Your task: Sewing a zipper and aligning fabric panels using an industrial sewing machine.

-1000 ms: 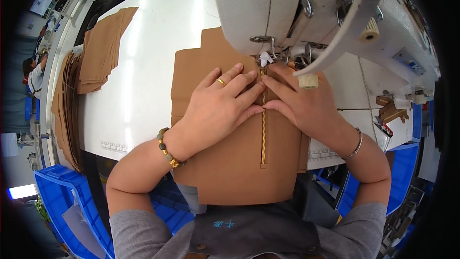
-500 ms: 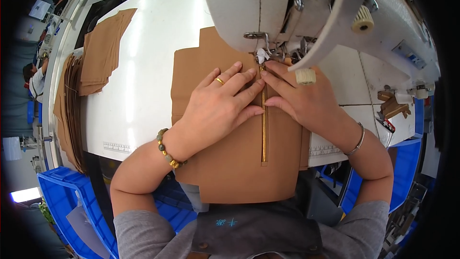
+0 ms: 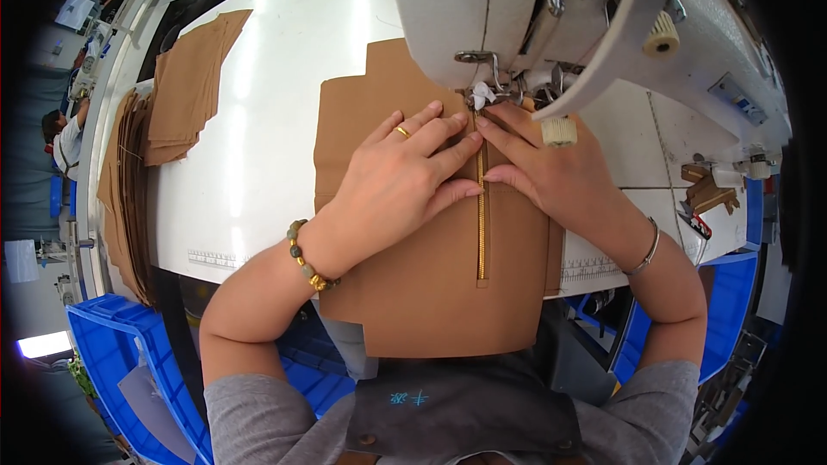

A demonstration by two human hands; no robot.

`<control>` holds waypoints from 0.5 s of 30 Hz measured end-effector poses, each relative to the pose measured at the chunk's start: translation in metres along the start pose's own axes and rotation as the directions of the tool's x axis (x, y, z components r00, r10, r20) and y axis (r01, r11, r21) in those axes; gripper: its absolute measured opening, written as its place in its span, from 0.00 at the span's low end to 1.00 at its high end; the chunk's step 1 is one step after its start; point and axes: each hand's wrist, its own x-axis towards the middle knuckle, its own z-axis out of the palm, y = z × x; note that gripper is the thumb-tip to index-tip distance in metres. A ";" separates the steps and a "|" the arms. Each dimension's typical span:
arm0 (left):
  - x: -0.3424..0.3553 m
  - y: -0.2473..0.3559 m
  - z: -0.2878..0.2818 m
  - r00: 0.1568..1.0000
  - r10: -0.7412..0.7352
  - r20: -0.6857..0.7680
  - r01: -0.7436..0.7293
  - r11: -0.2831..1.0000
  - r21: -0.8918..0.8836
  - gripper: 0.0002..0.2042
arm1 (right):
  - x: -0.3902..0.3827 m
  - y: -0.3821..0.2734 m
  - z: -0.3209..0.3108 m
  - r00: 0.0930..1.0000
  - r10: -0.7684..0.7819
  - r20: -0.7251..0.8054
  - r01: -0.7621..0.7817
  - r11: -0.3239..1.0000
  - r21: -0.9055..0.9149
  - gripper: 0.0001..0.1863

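A brown fabric panel [image 3: 431, 310] lies on the white table under the presser foot [image 3: 479, 96] of a sewing machine. A gold-toothed zipper [image 3: 481, 241] runs down its middle, its top end at the foot. Flat on the panel left of the zipper rests my left hand [image 3: 405, 168], fingers apart, its thumb tip at the teeth. My right hand [image 3: 547, 164] lies to the right of the zipper with fingers spread, thumb near the teeth. Its fingertips sit just below the foot, partly hidden by the machine's white curved guard [image 3: 616, 43].
Stacks of brown fabric pieces [image 3: 194, 86] lie at the left of the table [image 3: 258, 164]. A blue crate [image 3: 129, 353] stands low at the left, another blue bin [image 3: 728, 301] at the right. Small brown blocks [image 3: 711, 192] lie by the machine's right side. Another person [image 3: 67, 142] sits far left.
The panel and zipper have slid slightly away from me toward the presser foot, both hands staying flat beside the zipper. The whole view has shifted a little.
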 end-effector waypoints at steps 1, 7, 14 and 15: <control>0.000 0.000 0.000 1.000 0.000 -0.004 0.000 1.000 -0.004 0.25 | 0.000 0.000 0.000 1.000 -0.001 -0.007 0.001 1.000 0.007 0.32; 0.002 -0.004 0.002 0.999 0.018 -0.034 -0.018 1.000 -0.007 0.25 | 0.002 0.003 0.004 0.997 -0.029 -0.075 0.030 0.999 0.012 0.31; 0.007 -0.008 0.002 0.998 0.020 -0.059 -0.022 0.999 -0.030 0.25 | 0.003 0.007 0.004 0.997 -0.024 -0.078 0.025 1.000 0.015 0.31; 0.007 -0.008 0.002 0.998 0.017 -0.059 -0.019 0.999 -0.030 0.25 | 0.003 0.007 0.004 0.997 -0.021 -0.076 0.023 0.999 0.025 0.30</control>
